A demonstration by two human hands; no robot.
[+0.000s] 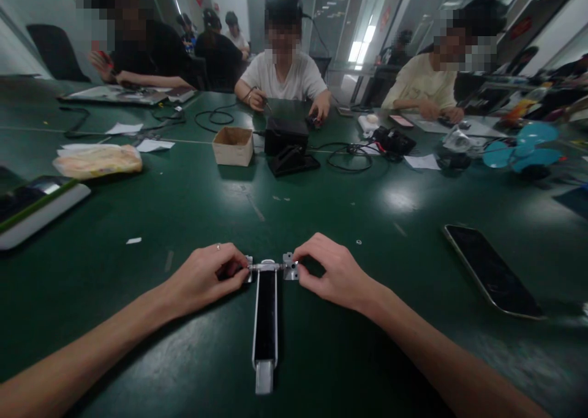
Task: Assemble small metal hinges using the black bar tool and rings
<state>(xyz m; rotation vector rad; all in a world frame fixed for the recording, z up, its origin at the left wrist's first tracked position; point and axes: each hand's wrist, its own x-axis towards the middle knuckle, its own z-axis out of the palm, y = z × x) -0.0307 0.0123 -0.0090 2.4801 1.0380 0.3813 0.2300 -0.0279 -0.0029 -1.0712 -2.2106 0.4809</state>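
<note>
A long, narrow silver-framed piece with a black middle (266, 317) lies on the green table in front of me, its near end a pale metal tab (264, 378). Across its far end runs a thin metal rod (267, 266). At the rod's right end sits a small metal bracket with holes (290, 267), which my right hand (333, 268) pinches between thumb and forefinger. My left hand (211, 274), wearing a ring, pinches a similar bracket (249, 269) at the left end, partly hidden by the fingertips.
A dark phone (491, 271) lies on the right, a white-and-green device (41, 212) on the left. Farther back are a wrapped packet (101, 160), a small open box (233, 146), a black box (285, 137), cables and a blue fan (523, 148). Several people sit opposite.
</note>
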